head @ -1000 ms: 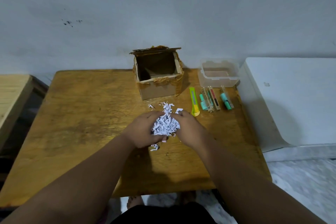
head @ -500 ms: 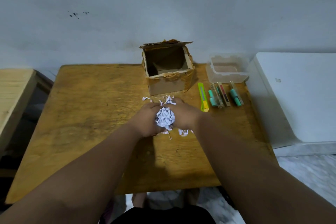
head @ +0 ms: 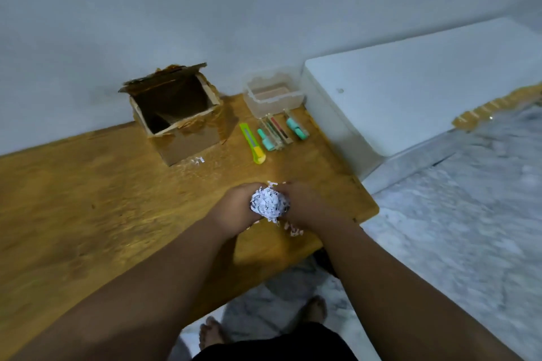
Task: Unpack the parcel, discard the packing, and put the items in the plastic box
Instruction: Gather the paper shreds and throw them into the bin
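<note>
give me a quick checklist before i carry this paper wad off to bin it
1. Wad held: ok, the left hand and right hand press the shredded paper ball between them in a two-handed grip.
2. No loose shreds: not ok, bits lie on the wooden table under the hands and by the cardboard box.
3. Box emptied: cannot tell, its floor is dark.
4. Items unpacked: ok, the yellow cutter and small packs lie on the table.
5. Plastic box ready: ok, open, nothing in it.
6. Bin located: cannot tell.

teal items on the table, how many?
2. One teal item right of the yellow cutter; the other at the row's right end, near the plastic box.
</note>
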